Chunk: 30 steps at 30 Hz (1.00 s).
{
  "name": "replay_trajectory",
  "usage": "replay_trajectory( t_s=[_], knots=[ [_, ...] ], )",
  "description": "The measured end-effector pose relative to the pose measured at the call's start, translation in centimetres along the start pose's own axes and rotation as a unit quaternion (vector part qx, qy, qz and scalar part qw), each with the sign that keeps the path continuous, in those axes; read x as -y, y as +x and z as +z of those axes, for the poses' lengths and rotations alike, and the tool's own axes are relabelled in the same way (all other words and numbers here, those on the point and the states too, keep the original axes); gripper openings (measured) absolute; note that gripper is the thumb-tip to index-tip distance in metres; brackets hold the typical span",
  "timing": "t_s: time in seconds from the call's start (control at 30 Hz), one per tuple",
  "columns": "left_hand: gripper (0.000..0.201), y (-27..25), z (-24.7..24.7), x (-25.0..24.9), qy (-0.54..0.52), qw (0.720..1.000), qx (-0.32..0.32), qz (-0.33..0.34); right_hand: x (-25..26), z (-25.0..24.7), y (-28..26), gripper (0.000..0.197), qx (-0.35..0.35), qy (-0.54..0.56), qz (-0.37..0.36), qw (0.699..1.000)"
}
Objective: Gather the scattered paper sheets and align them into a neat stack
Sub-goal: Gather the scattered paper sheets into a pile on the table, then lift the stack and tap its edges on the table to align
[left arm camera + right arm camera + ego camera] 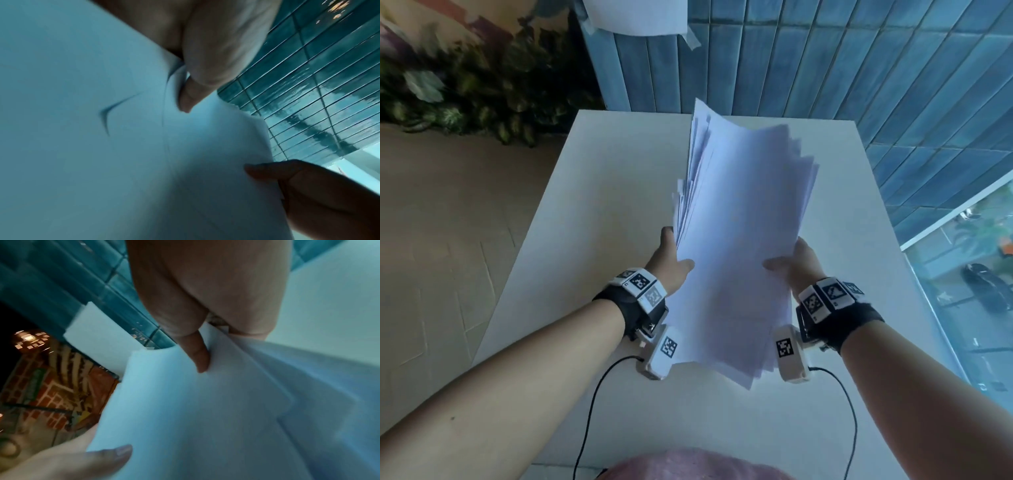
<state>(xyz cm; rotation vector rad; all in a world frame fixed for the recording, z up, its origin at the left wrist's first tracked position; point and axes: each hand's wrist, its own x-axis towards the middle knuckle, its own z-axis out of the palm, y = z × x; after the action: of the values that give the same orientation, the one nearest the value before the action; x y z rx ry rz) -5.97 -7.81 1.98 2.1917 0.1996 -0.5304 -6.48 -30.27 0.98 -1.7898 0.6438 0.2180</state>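
A thick bundle of white paper sheets (739,240) hangs in the air above the white table (592,192), its edges fanned and uneven. My left hand (671,260) grips its left long edge, thumb on top and fingers under. My right hand (796,263) grips the right long edge the same way. In the left wrist view my left hand (205,65) pinches the sheets (102,146), and the right hand (308,186) shows opposite. In the right wrist view my right hand (205,313) pinches the paper (205,418), with the left hand's thumb (98,456) on the other edge.
A blue tiled wall (825,68) stands behind and to the right of the table. One sheet (637,15) is taped on that wall. Leafy plants (465,92) line the floor at the far left. A glass pane (969,291) runs along the right.
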Motion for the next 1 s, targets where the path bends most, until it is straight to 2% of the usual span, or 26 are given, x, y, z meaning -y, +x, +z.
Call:
replay_trajectory(
  t_s=[0.1, 0.2, 0.33, 0.4, 0.6, 0.73, 1.0],
  knots=[
    [0.074, -0.3, -2.5, -2.1, -0.061, 0.992, -0.055, 0.094, 3.3, -1.3, -0.3, 0.033, -0.023, 0.020, -0.084, 0.996],
    [0.055, -0.5, -5.3, -4.2, -0.133, 0.970, -0.110, 0.170, 6.7, -2.2, -1.2, 0.021, -0.048, 0.053, -0.158, 0.985],
    [0.027, -1.7, -7.7, -6.3, -0.215, 0.945, -0.166, 0.184, 9.0, -2.3, -3.1, 0.025, -0.031, 0.137, -0.201, 0.969],
    [0.020, -2.2, -7.9, -6.4, -0.251, 0.932, -0.189, 0.183, 8.9, -1.7, -3.7, 0.023, -0.032, 0.155, -0.210, 0.965],
    [0.021, -2.8, -7.1, -4.6, -0.275, 0.922, -0.205, 0.180, 7.3, -0.2, -4.6, 0.025, -0.049, 0.169, -0.235, 0.956],
    [0.037, -3.8, -7.3, -3.9, -0.262, 0.923, -0.205, 0.195, 6.6, -0.4, -5.2, 0.033, -0.016, 0.143, -0.253, 0.957],
    [0.047, -3.8, -6.9, -3.1, -0.239, 0.926, -0.198, 0.214, 6.3, -0.6, -5.3, 0.047, -0.035, 0.142, -0.260, 0.954]
  ],
)
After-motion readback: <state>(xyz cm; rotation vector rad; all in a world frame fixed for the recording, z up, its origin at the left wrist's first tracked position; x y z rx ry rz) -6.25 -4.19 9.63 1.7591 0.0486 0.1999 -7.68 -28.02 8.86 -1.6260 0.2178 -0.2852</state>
